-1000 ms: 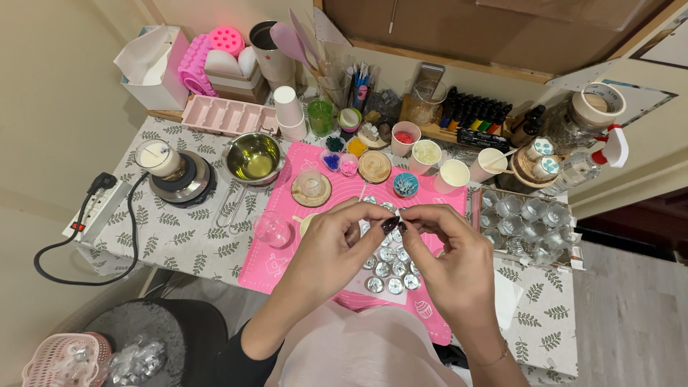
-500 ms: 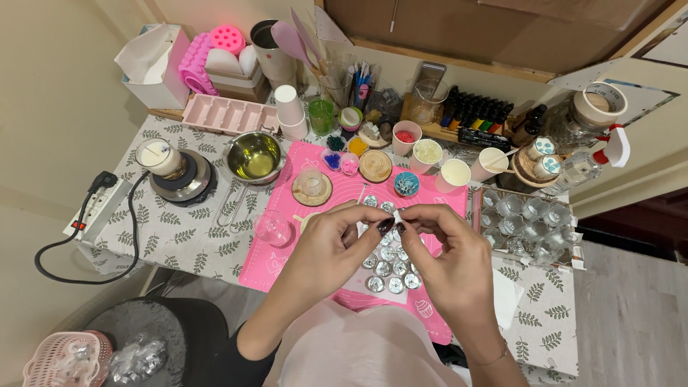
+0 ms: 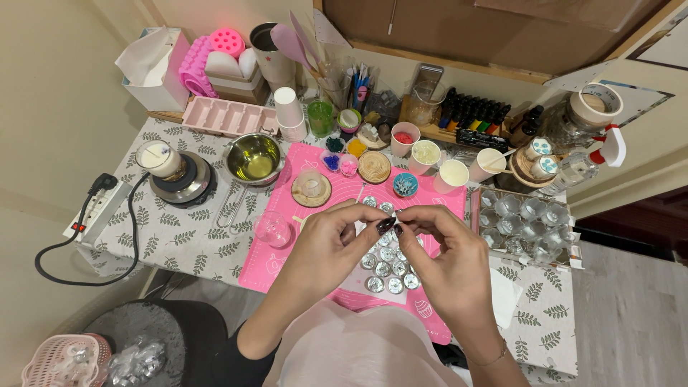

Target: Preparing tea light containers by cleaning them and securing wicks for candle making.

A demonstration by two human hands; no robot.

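Both hands are raised together above the middle of the pink silicone mat (image 3: 287,251), which lies at the centre of the leaf-patterned surface (image 3: 179,236). The left hand (image 3: 326,247) and the right hand (image 3: 448,258) are closed in a pinch, fingertips meeting on one small white, thin item (image 3: 395,217); its exact kind is too small to tell.

Compared with one second ago, the hands hold nearly the same place, with only a slight shift of the fingertips toward each other. The pinch has been kept up throughout. In my judgement this is fine fingertip work on the small item, not a move to a new station.

Directly below the hands, a cluster of small round silver metal discs (image 3: 387,269) lies in rows on the mat. Toward the far edge stand a round wooden coaster (image 3: 374,166) and a steel bowl of yellow liquid (image 3: 254,159). At the right edge sits a tray of clear glass jars (image 3: 527,218).
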